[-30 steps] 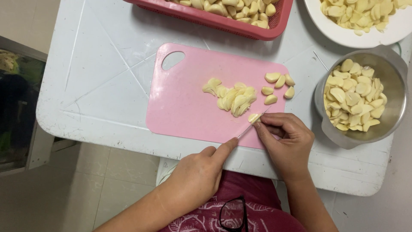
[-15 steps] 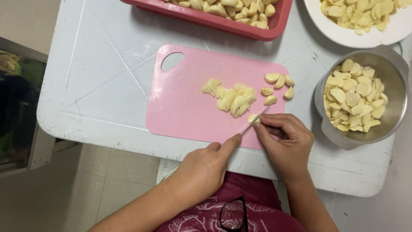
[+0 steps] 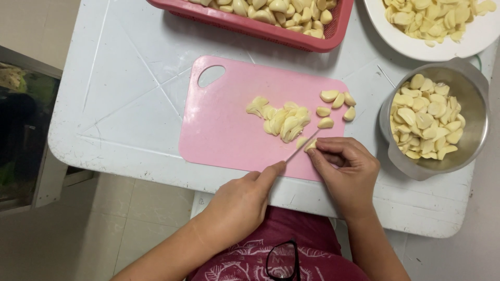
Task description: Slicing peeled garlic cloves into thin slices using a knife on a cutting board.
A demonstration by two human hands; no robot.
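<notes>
Pink plastic cutting board (image 3: 229, 130): left hand (image 3: 239, 205) grips thin knife (image 3: 301, 147), slicing; right hand (image 3: 346, 169) pinches pale garlic clove (image 3: 310, 146), steadying it.

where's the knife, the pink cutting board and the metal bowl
knife (image 3: 301, 147), head view, middle of the thin blade
pink cutting board (image 3: 224, 130), head view, bare left part
metal bowl (image 3: 471, 91), head view, inner right wall

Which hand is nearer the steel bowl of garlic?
Right. The right hand lies just left of the steel bowl; the left hand, holding the knife, is farther left.
</notes>
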